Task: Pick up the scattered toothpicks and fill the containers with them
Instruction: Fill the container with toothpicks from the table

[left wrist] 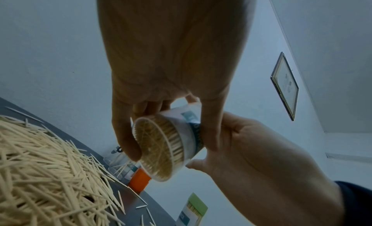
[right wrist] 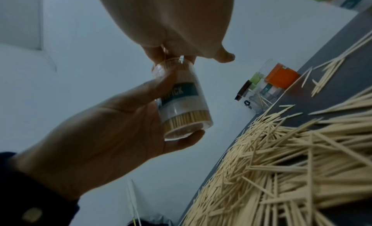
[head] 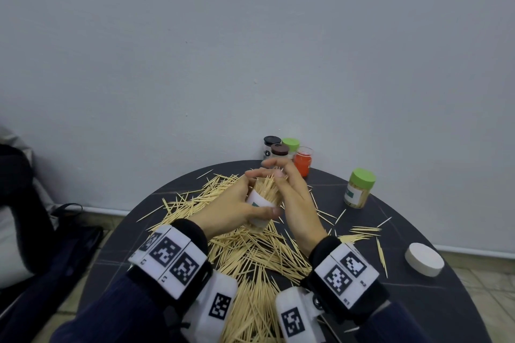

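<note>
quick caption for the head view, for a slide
Left hand holds an open, nearly full toothpick container while the right hand tucks toothpicks into its mouth above the scattered pile.

Dark round table (head: pixel 418 315) under toothpicks (head: pixel 250 253), jars (head: pixel 359 188), lid (head: pixel 424 259)

A clear, white-labelled container (head: pixel 260 205) is held tilted above the surface (head: pixel 418 303), packed with toothpicks; loose pale toothpicks (head: pixel 250 256) lie heaped beneath it; a green-lidded full container (head: pixel 359 188) stands upright to the right; several more containers (head: pixel 287 152) cluster at the far edge.
</note>
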The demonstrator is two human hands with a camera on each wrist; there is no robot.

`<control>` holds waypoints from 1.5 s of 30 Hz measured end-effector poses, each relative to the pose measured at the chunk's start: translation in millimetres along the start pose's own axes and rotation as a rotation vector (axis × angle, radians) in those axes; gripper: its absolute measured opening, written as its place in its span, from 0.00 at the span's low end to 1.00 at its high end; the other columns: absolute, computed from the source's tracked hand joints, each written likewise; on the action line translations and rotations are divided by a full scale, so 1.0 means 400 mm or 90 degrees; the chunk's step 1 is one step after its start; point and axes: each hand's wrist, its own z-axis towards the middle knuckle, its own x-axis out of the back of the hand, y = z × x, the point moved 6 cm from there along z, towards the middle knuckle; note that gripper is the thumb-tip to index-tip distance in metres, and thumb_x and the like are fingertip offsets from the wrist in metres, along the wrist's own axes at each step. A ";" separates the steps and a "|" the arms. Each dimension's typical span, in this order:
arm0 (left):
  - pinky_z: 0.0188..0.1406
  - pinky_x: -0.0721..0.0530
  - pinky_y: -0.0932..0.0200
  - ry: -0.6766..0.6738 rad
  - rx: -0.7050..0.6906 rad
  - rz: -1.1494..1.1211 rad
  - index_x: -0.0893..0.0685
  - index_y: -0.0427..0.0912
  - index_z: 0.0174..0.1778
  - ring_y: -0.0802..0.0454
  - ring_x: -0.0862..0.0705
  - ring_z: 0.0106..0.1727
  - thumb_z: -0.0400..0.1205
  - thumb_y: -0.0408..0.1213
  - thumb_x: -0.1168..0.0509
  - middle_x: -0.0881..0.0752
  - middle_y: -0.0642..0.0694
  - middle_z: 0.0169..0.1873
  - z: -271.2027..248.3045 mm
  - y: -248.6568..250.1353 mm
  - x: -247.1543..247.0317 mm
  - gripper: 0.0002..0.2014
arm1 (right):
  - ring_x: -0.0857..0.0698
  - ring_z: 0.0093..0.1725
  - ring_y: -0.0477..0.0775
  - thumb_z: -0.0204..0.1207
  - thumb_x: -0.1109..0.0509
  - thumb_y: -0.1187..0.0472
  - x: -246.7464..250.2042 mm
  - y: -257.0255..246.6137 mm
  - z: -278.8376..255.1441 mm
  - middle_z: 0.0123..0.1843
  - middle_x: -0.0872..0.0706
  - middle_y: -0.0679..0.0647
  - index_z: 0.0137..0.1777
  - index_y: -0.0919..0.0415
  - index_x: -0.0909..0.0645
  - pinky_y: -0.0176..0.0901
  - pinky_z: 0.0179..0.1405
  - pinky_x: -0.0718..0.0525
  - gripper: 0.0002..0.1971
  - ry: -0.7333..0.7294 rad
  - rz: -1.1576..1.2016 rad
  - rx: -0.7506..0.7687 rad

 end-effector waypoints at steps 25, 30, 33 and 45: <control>0.31 0.17 0.68 0.098 0.055 -0.034 0.31 0.39 0.63 0.55 0.17 0.41 0.77 0.36 0.29 0.19 0.45 0.48 0.000 -0.016 0.030 0.22 | 0.33 0.73 0.35 0.82 0.48 0.45 -0.001 0.014 0.003 0.62 0.25 0.29 0.65 0.36 0.27 0.65 0.80 0.52 0.15 -0.061 -0.313 0.015; 0.34 0.17 0.66 0.091 0.069 -0.029 0.31 0.41 0.63 0.53 0.16 0.45 0.76 0.37 0.28 0.19 0.44 0.51 0.001 -0.026 0.031 0.24 | 0.36 0.75 0.36 0.85 0.48 0.50 0.003 0.004 -0.007 0.70 0.26 0.38 0.71 0.38 0.30 0.61 0.80 0.65 0.16 -0.061 -0.337 0.007; 0.32 0.18 0.67 0.091 0.070 -0.032 0.32 0.40 0.63 0.54 0.16 0.45 0.77 0.36 0.28 0.19 0.44 0.50 0.003 -0.026 0.033 0.23 | 0.36 0.74 0.35 0.84 0.48 0.48 -0.005 -0.003 -0.006 0.65 0.27 0.29 0.64 0.30 0.31 0.65 0.80 0.59 0.13 -0.079 -0.349 0.031; 0.36 0.14 0.64 0.134 0.061 0.014 0.31 0.42 0.63 0.54 0.17 0.48 0.74 0.39 0.26 0.20 0.47 0.52 -0.027 -0.026 0.098 0.26 | 0.25 0.69 0.44 0.83 0.40 0.57 0.023 0.025 0.016 0.67 0.21 0.44 0.68 0.50 0.26 0.48 0.75 0.33 0.14 -0.128 -0.447 -0.068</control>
